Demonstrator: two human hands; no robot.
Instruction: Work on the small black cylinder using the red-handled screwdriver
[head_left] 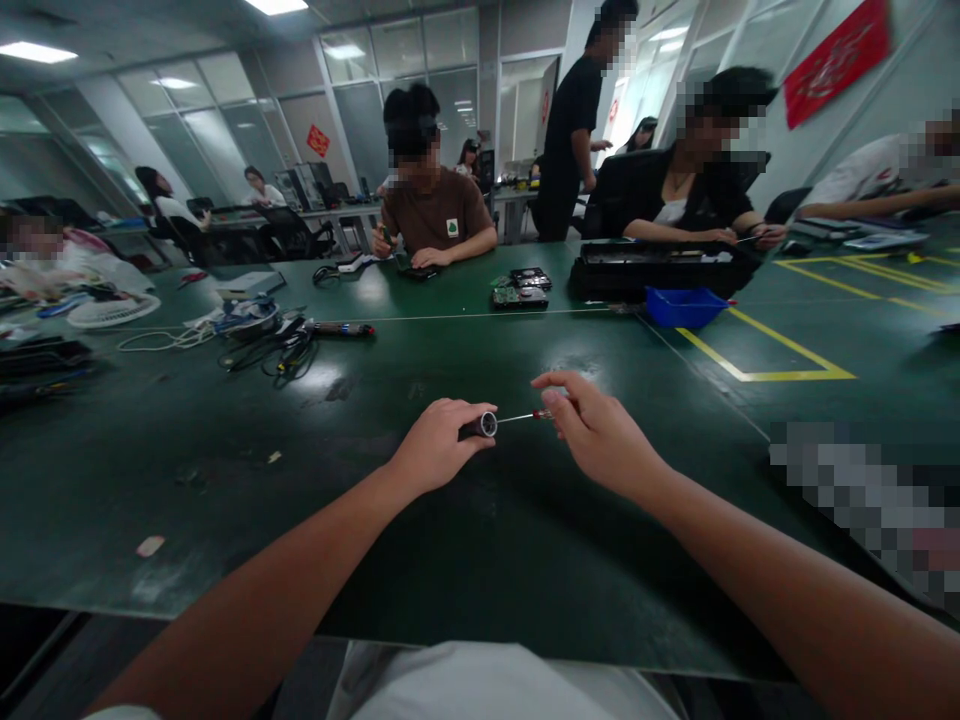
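My left hand (442, 440) is closed around a small dark cylinder with a silver-rimmed round end (488, 425), which faces right toward my other hand. Between the thumb and fingers of my right hand (592, 425) is a screwdriver (536, 415) with a thin metal shaft and a reddish handle. Its shaft points left and its tip is at or very near the silver rim; I cannot tell whether it goes inside. My right index finger is stretched out above the handle. Both hands are above the green table (450, 550), and the fingers hide most of the cylinder and handle.
Tangled cables (289, 345) lie at the left, circuit boards (520, 292) farther back. A blue bin (686, 307) stands before a long black case (660, 270). A blurred-out object (870, 510) lies at the right. Several people sit around; one person (435, 200) works opposite.
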